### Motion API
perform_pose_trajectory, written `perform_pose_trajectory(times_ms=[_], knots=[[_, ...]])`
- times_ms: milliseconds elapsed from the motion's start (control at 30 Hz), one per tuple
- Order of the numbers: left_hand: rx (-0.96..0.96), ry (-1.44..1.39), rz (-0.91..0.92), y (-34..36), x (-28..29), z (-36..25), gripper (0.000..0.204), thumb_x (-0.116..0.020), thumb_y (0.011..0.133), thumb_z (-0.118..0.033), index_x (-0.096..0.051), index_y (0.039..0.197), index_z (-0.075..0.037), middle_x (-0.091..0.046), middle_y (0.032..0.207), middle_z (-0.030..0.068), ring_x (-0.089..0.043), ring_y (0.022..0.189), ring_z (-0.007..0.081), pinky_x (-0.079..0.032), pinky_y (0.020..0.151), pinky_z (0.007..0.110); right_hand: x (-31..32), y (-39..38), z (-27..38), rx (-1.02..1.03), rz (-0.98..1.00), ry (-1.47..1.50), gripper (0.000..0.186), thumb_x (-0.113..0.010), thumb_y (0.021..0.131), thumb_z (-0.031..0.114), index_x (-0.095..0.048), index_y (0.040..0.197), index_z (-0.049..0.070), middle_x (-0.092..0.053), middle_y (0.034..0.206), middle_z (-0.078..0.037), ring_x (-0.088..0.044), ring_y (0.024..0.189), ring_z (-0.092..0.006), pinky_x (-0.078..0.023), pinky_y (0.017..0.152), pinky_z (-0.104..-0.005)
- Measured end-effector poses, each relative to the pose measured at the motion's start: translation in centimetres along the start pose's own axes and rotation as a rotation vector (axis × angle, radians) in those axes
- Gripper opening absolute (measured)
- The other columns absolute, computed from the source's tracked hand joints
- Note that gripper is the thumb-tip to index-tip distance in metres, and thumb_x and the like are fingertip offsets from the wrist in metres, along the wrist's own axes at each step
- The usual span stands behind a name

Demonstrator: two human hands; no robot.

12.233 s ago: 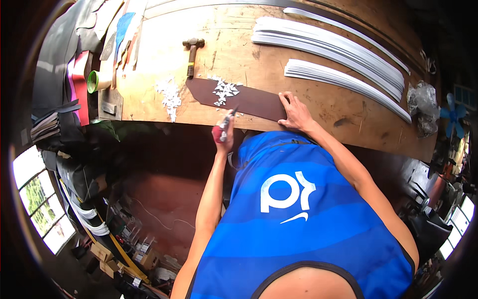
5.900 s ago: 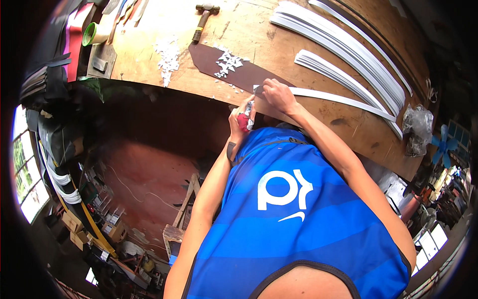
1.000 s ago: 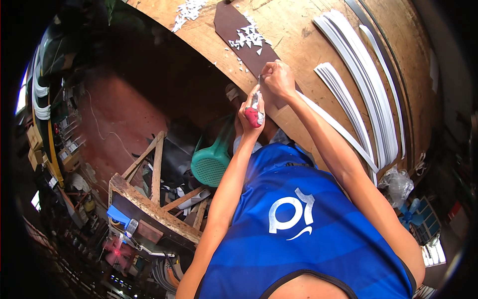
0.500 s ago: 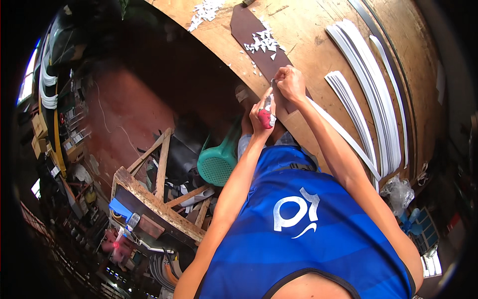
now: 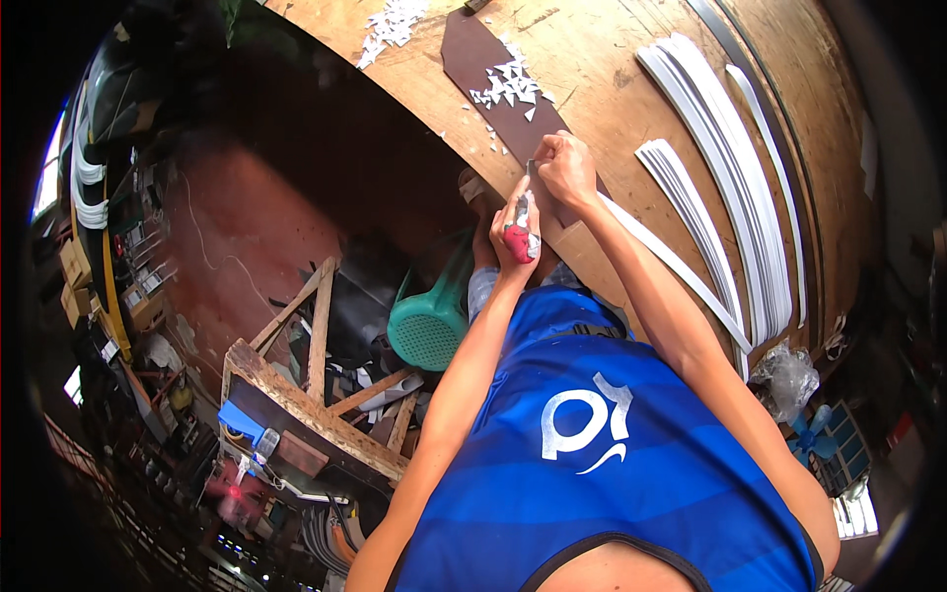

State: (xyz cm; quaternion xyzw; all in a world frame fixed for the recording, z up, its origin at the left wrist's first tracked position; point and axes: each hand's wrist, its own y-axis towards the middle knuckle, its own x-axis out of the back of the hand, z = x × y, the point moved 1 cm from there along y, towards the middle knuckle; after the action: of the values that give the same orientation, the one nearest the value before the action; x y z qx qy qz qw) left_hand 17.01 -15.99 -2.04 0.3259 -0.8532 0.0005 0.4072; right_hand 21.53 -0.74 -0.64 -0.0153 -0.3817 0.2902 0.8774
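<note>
My left hand (image 5: 503, 225) is closed on a cutting tool (image 5: 520, 241) with a red-and-silver body, its narrow tip beside my right fingers at the bench's near edge. My right hand (image 5: 568, 173) is curled over the long brown board (image 5: 469, 54), pinching the end of a loose white strip (image 5: 663, 262) that runs back to the right; the pinched end is mostly hidden. White triangular offcuts (image 5: 518, 84) lie scattered on the board just beyond my hands, with another heap (image 5: 387, 30) farther left on the wooden bench (image 5: 592, 59).
Stacked white strips (image 5: 720, 168) and a shorter bundle (image 5: 681, 197) lie to the right, near crumpled clear plastic (image 5: 787, 380). Below left are a green plastic stool (image 5: 424, 331), a wooden frame (image 5: 296, 390) and clutter (image 5: 148, 306). My legs show under the bench edge.
Over twelve seconds the view has turned, my right hand has taken a white strip, and my left hand has brought the tool up beside it. The last half second shows only slight movement.
</note>
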Motion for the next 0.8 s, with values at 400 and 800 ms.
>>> perform_pose_trajectory(times_ms=[400, 800], knots=[[0.318, -0.356, 0.073, -0.2, -0.6, 0.7, 0.034, -0.056, 0.101, -0.017, -0.058, 0.131, -0.001, -0.065, 0.084, 0.0056, -0.059, 0.067, 0.0111, -0.05, 0.063, 0.028, -0.2, 0.1, -0.2, -0.011, 0.011, 0.026, 0.006, -0.064, 0.068, 0.004, -0.068, 0.072, 0.005, -0.063, 0.082, -0.013, -0.065, 0.08, -0.0339, -0.052, 0.07, -0.043], [0.347, -0.404, 0.08, -0.4, -0.9, 1.5, 0.034, -0.054, 0.102, -0.017, -0.058, 0.131, -0.001, -0.063, 0.083, 0.0027, -0.058, 0.066, 0.0084, -0.049, 0.062, 0.025, -0.1, 0.1, 0.0, -0.008, 0.021, 0.004, 0.006, -0.065, 0.069, 0.004, -0.068, 0.074, 0.005, -0.062, 0.083, -0.012, -0.064, 0.083, -0.0331, -0.052, 0.072, -0.0433]])
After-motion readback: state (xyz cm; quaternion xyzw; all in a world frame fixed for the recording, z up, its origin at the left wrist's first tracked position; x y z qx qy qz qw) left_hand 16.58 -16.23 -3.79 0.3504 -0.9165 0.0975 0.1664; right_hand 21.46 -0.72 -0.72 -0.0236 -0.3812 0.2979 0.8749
